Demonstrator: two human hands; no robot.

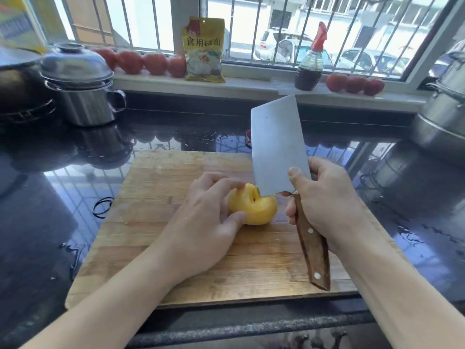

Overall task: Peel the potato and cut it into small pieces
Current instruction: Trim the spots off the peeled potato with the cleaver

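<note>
A peeled yellow potato (254,207) lies on the wooden cutting board (156,197), near its middle. My left hand (206,222) grips the potato from the left, fingers over its top and thumb at its near side. My right hand (324,200) holds a cleaver (276,144) by its brown wooden handle, thumb pressed on the blade's flat. The blade is tilted up and away, and its heel corner digs into a dark spot on top of the potato.
The board lies on a wet, glossy black counter (50,222). A lidded steel pot (80,89) stands at the back left and large steel pots (445,114) at the right. Tomatoes, a yellow packet (203,49) and a dark bottle (309,69) line the windowsill. A red-handled peeler (248,138) lies behind the board.
</note>
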